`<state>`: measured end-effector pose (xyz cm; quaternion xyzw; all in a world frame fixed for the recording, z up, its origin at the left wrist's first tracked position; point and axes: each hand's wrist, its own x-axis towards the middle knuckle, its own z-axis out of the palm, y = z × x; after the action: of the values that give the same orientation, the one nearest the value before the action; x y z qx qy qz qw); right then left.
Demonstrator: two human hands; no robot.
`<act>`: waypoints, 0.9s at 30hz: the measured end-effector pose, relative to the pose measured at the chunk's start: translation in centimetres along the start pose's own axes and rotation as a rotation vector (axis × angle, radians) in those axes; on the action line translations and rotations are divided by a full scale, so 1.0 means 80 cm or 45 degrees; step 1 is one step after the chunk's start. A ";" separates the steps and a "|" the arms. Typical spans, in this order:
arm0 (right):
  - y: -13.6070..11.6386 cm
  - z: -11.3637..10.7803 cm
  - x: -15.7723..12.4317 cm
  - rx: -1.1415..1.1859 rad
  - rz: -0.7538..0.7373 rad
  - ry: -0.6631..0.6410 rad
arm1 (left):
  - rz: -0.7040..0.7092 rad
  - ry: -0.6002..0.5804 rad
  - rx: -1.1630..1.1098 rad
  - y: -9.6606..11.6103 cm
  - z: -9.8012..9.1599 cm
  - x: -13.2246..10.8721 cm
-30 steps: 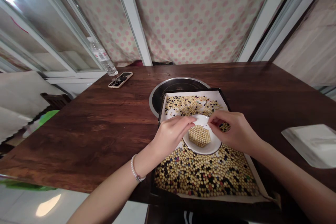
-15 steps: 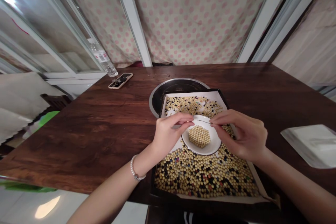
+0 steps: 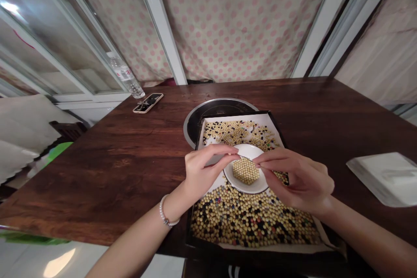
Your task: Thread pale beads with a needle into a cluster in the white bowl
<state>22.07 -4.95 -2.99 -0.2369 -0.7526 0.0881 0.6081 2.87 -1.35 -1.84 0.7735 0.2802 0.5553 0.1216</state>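
Note:
Above a white bowl (image 3: pixel 249 150) of pale yellow beads (image 3: pixel 246 171), my two hands face each other with pinched fingers. A thin dark cord (image 3: pixel 246 158) spans the short gap between them. My right hand (image 3: pixel 295 178) grips the cord's right end between thumb and forefinger. Between the thumb and forefinger of my left hand (image 3: pixel 205 165) is a small pale bead (image 3: pixel 232 153), partly hidden, at the cord's left end. The bowl rests in a shallow black-edged tray (image 3: pixel 213 192), among loose yellow, black and coloured beads (image 3: pixel 254 221).
The tray overlaps a round dark plate with a metal rim (image 3: pixel 190 128) in the wooden table (image 3: pixel 130 160). A phone (image 3: pixel 148 103) and a water bottle (image 3: pixel 127 76) are at the back left. A white package (image 3: pixel 386 178) lies at the right.
My right hand has moved slightly down and left, closer to my left hand. The cord now slopes down to the right, and its visible span lies lower over the bowl.

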 end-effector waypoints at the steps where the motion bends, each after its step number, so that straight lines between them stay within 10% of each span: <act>1: 0.000 0.000 0.000 -0.003 -0.005 0.006 | -0.006 0.002 -0.015 0.000 0.000 0.000; 13: -0.008 -0.001 0.009 0.033 -0.002 0.094 | -0.710 -0.035 -0.960 -0.014 0.006 0.010; 27: -0.015 -0.006 0.009 0.018 0.024 -0.035 | -0.721 -0.078 -0.885 -0.020 0.006 0.006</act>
<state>22.14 -5.77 -1.75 -0.2383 -0.7579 0.1023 0.5986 2.94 0.31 -2.40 0.5956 0.2739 0.5381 0.5297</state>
